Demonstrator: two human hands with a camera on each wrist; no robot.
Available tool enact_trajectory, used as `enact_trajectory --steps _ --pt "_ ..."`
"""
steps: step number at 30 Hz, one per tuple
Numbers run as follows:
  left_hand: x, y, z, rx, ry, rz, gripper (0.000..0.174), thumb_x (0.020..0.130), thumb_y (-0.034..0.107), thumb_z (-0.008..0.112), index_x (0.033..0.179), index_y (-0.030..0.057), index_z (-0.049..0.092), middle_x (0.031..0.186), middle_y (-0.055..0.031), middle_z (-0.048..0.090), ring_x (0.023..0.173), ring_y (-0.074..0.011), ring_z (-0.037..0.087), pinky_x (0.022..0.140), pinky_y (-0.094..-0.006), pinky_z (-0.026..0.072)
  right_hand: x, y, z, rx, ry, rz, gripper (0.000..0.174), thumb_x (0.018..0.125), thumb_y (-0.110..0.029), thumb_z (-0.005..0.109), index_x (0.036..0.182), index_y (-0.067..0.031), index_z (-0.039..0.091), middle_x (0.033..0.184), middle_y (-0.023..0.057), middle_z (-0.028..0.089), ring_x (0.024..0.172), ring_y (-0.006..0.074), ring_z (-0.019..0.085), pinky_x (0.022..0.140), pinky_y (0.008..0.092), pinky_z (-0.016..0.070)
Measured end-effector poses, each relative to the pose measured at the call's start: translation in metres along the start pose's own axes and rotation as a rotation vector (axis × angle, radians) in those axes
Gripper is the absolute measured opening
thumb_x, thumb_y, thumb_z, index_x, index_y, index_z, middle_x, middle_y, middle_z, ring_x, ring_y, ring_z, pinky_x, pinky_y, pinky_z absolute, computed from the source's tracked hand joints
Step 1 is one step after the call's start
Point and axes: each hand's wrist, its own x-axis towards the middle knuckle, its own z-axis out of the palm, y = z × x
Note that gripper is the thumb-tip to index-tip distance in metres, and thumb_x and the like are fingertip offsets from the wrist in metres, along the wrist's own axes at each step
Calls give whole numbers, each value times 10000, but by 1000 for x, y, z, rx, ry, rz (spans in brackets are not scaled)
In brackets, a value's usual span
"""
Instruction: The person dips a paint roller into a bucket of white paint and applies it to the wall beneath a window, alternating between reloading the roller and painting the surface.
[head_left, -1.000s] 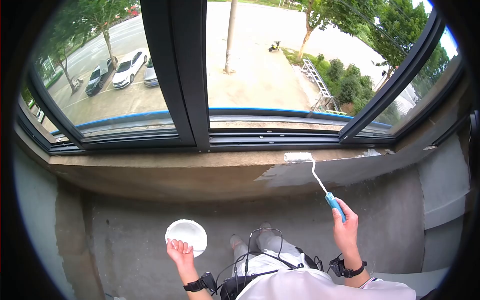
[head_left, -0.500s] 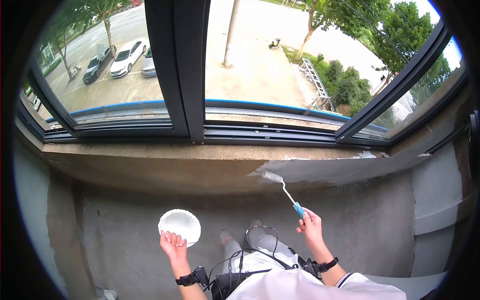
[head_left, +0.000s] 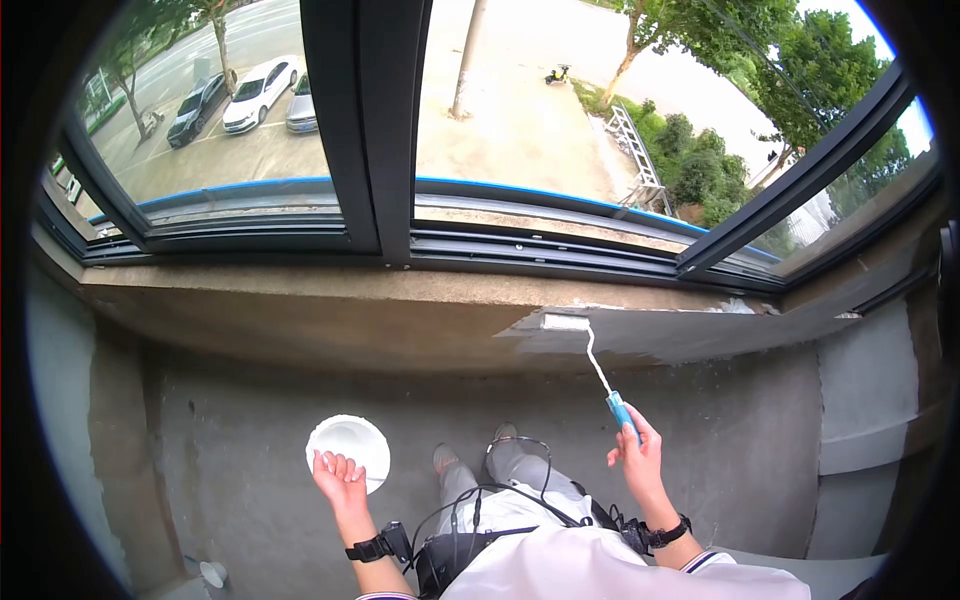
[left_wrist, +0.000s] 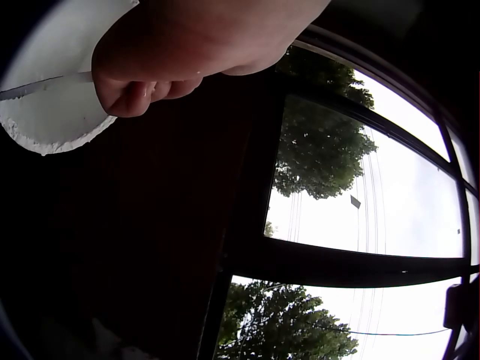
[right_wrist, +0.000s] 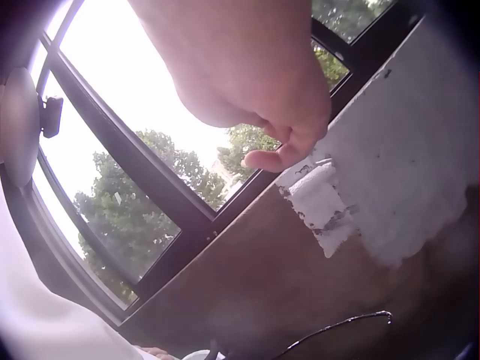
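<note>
In the head view my right hand (head_left: 642,455) grips the blue handle of a paint roller (head_left: 617,408). The white roller head (head_left: 565,322) lies against the wall just below the window ledge, at the left end of a pale painted patch (head_left: 680,338). The right wrist view shows the roller sleeve (right_wrist: 313,178) on fresh white paint, with the handle hidden behind the hand. My left hand (head_left: 342,482) holds a white bucket (head_left: 350,432) by its handle; in the left wrist view, the thin handle (left_wrist: 45,86) runs across the bucket into the curled fingers.
Above the wall runs a bare ledge (head_left: 300,285) under dark window frames (head_left: 365,130). Unpainted brown wall (head_left: 300,325) stretches left of the patch. Cables (head_left: 480,505) hang at the person's waist. A small white container (head_left: 213,574) stands on the floor at lower left.
The roller went from the ledge edge down and left onto the wall, then back up near the edge. The painted patch reaches farther left along the top. The left hand still holds the bucket.
</note>
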Motion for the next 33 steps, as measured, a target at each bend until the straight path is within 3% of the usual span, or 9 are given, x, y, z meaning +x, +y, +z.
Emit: enact_trajectory --steps 9,14,19,23,25,27,29,31,33 --pt "-5 -1 5 8 -8 -1 492 1015 362 356 563 178 295 448 49 212 372 -87 182 370 -241 194 -8 -14 -14 27 3 -74 423 1000 -147 477 1388 15 430 716 -16 426 562 42 422 477 234 522" --pt "-2 -8 10 50 26 -16 501 1015 354 342 549 178 296 436 48 209 365 -90 173 368 -245 195 31 -15 -1 1 33 -201 422 1003 -146 461 1398 -1 424 719 -19 417 565 47 427 475 238 518" --pt "-4 -7 9 52 12 8 487 1020 366 361 573 180 304 461 54 222 378 -86 189 375 -237 193 16 -15 -8 34 42 -185 424 1004 -148 460 1399 1 421 717 -6 423 560 54 444 474 241 514" --pt "-3 -15 11 88 65 -11 500 1012 359 358 552 176 285 450 49 204 374 -91 178 372 -245 199 -11 6 -12 -37 36 -133 424 995 -87 448 1405 13 401 784 23 487 557 73 506 488 244 509" --pt "1 -17 12 75 25 -7 485 1019 368 366 576 180 302 471 55 206 388 -87 178 384 -243 177 -16 18 -3 -61 53 -118 440 997 -120 466 1410 9 392 746 -8 447 572 53 426 503 228 500" --pt "1 -17 18 70 -2 -12 485 1019 366 368 576 179 299 472 53 204 390 -88 176 386 -245 176 -14 31 1 -26 49 -96 440 997 -125 466 1409 4 386 765 3 471 587 57 448 520 224 492" --pt "2 -17 22 68 -30 -20 485 1018 365 369 576 179 296 472 52 201 392 -88 175 388 -246 175 -10 41 1 53 26 -22 438 995 -123 462 1403 11 378 775 27 508 593 80 507 535 230 483" --pt "3 -19 23 83 -72 -36 486 1018 363 364 575 177 292 470 49 204 392 -90 175 389 -244 181 1 49 -4 80 4 43 427 1001 -136 453 1399 1 379 777 21 514 600 80 483 536 222 466" --pt "3 -22 25 85 -66 -55 487 1018 363 361 574 176 293 468 49 206 391 -91 177 388 -243 183 15 63 -8 300 -37 207 407 1001 -122 453 1389 -11 397 784 12 509 618 79 471 550 232 468"
